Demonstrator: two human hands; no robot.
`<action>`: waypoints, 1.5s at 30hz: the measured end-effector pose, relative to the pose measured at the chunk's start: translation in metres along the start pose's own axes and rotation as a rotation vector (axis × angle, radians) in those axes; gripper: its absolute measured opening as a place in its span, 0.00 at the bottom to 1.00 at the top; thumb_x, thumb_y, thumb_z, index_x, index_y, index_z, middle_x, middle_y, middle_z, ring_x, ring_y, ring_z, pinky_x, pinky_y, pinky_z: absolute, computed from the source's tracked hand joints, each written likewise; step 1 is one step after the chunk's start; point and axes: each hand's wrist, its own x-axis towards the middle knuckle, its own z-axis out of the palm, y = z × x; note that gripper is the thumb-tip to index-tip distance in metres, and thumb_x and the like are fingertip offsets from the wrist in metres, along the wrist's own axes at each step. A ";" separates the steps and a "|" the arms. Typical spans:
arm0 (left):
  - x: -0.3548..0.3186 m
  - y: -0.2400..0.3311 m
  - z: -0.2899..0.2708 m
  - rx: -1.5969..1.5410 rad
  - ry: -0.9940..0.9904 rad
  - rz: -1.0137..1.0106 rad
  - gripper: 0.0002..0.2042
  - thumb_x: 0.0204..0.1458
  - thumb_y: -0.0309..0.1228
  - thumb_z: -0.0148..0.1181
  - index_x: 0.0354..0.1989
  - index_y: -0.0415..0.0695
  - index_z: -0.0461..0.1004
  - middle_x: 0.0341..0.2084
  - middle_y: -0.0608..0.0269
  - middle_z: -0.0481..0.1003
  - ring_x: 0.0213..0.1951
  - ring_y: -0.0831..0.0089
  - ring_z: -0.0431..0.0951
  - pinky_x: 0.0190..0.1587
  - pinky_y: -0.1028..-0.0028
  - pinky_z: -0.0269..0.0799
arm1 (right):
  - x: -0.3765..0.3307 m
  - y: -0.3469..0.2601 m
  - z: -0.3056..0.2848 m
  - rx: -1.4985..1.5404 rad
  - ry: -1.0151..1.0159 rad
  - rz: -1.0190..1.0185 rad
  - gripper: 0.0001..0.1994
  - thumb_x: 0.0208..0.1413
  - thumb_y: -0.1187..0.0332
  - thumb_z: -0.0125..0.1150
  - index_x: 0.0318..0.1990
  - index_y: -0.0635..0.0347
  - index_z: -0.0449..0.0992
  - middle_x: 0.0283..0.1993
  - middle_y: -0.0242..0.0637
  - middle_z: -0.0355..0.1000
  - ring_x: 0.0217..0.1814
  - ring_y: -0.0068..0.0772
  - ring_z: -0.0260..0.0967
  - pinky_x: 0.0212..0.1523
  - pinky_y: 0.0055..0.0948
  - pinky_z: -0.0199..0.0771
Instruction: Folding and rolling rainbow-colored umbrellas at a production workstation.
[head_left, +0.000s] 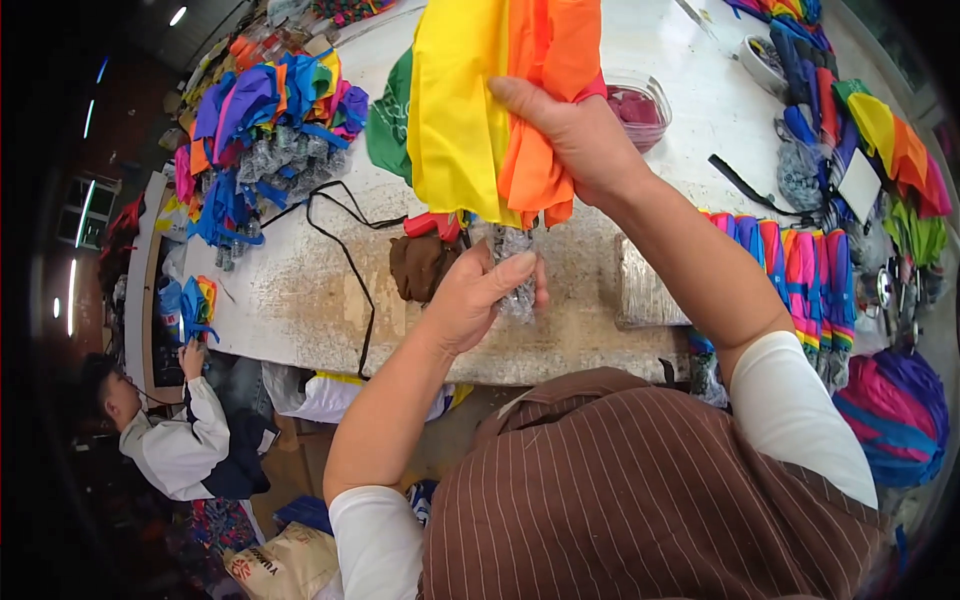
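Observation:
A multicoloured folding umbrella [455,110], with loose yellow, orange and green cloth panels, is held up over the table in front of me. My left hand [475,300] is closed around its lower end, where the handle is wrapped in clear plastic. Higher up, my right hand [585,140] grips the orange cloth, its thumb lying toward the yellow panel. Beside my left hand lie a brown cloth bundle [420,266] and a red object [433,226], partly hidden by the umbrella. The shaft is covered by the cloth.
Folded umbrellas are heaped at the left [265,110]; more stand in a row at the right [790,265]. A black cord [345,255] crosses the worn white table [290,325]. A clear tub [640,108] and a plastic-wrapped block [645,290] sit right. Another person [175,450] works at the left.

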 end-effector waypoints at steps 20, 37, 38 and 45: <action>-0.139 0.042 0.050 -0.160 -0.227 0.200 0.06 0.53 0.29 0.55 0.31 0.43 0.65 0.17 0.66 0.66 0.19 0.74 0.67 0.29 0.69 0.68 | -0.035 -0.064 0.067 -0.257 -0.152 0.133 0.32 0.62 0.42 0.35 0.59 0.64 0.61 0.43 0.37 0.68 0.45 0.28 0.68 0.50 0.31 0.68; -0.253 -0.006 0.046 0.076 -0.015 0.132 0.14 0.44 0.23 0.61 0.40 0.39 0.66 0.23 0.59 0.73 0.23 0.68 0.76 0.29 0.70 0.72 | 0.043 -0.209 0.120 0.303 -0.300 -0.112 0.09 0.58 0.73 0.50 0.37 0.74 0.65 0.39 0.53 0.68 0.37 0.38 0.72 0.36 0.26 0.80; -0.259 -0.002 0.049 0.026 -0.004 0.085 0.15 0.45 0.23 0.61 0.40 0.39 0.65 0.23 0.59 0.73 0.23 0.68 0.76 0.27 0.71 0.72 | 0.043 -0.209 0.116 0.303 -0.305 -0.114 0.09 0.58 0.73 0.50 0.37 0.74 0.65 0.39 0.53 0.68 0.37 0.38 0.72 0.36 0.26 0.80; -0.271 -0.006 0.053 -0.146 -0.139 0.064 0.17 0.44 0.25 0.63 0.41 0.38 0.64 0.20 0.61 0.69 0.18 0.73 0.70 0.20 0.73 0.67 | 0.035 -0.227 0.088 0.397 -0.482 0.006 0.11 0.59 0.71 0.51 0.40 0.75 0.64 0.44 0.50 0.65 0.41 0.35 0.69 0.38 0.21 0.79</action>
